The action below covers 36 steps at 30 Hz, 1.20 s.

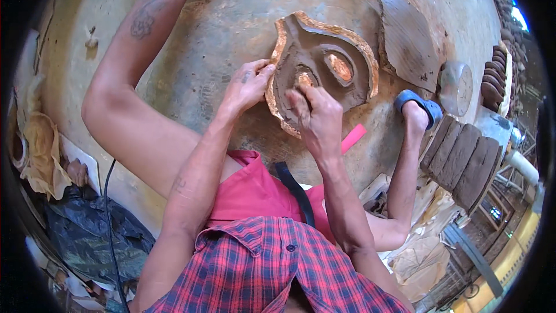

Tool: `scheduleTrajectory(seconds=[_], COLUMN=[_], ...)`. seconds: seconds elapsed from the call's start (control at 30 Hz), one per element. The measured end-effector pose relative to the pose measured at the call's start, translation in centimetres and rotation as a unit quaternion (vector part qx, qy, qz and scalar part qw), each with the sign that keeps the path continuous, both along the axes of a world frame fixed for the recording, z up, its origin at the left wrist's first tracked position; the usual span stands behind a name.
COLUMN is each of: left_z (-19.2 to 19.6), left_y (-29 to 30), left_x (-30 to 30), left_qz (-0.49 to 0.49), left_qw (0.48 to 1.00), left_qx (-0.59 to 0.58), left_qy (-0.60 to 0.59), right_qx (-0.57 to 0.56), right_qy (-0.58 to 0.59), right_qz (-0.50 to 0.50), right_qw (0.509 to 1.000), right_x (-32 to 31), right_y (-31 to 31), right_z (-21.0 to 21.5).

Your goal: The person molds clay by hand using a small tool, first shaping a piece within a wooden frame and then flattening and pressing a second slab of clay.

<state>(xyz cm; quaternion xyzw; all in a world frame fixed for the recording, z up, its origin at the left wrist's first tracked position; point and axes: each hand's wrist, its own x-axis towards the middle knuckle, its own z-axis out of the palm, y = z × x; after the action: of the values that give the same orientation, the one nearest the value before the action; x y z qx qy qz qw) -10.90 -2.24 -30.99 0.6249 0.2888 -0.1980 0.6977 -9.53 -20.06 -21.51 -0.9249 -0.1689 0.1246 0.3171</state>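
Head view: fingers of the right hand [319,119] curl over the clay [307,46], those of the left hand [246,85] touch the mould's [281,36] rim; whether either grips, I cannot tell. The mould lies on the floor [223,35] beside a grey slab [408,40].

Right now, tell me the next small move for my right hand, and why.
Probably smooth the dark clay around the left oval with the right hand: its fingers are right there, the clay looks uneven, and the left hand is on the orange-brown rim.
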Motion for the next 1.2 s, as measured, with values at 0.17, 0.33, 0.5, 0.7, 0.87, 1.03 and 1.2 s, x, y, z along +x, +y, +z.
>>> scheduleTrajectory(seconds=[0.17, 0.33, 0.5, 0.7, 0.87, 1.03, 1.2], left_z=[-1.9, -2.4, -2.5, -1.7, -2.2, -2.8, -3.2], left_y=[-0.2, -0.6, -0.4, -0.3, -0.3, 0.0, -0.4], left_x=[-0.3, -0.4, -0.3, -0.1, -0.1, -0.6, -0.3], left_qz=[-0.012, -0.015, -0.054, -0.044, -0.026, -0.038, -0.031], left_qw=[0.996, 0.996, 0.983, 0.993, 0.995, 0.995, 0.997], left_qx=[0.081, 0.066, 0.146, 0.089, 0.064, 0.064, 0.054], left_qy=[-0.039, -0.052, -0.101, -0.064, -0.075, -0.060, -0.054], right_qx=[0.016, -0.029, -0.050, -0.119, -0.201, -0.267, -0.145], right_qy=[-0.015, 0.028, -0.013, -0.048, -0.004, 0.077, 0.157], right_qz=[0.034, 0.000, 0.002, 0.013, 0.107, 0.142, 0.033], right_qw=[0.999, 0.999, 0.999, 0.992, 0.974, 0.950, 0.976], right_x=[1.4, 1.5, 1.4, 0.5, -1.5, -0.4, -0.2], right_y=[1.4, 1.9, 2.9, 2.9, 1.6, 1.3, 3.0], right_z=[-0.8, -1.4, -2.7, -3.0, -2.4, -0.7, -0.8])
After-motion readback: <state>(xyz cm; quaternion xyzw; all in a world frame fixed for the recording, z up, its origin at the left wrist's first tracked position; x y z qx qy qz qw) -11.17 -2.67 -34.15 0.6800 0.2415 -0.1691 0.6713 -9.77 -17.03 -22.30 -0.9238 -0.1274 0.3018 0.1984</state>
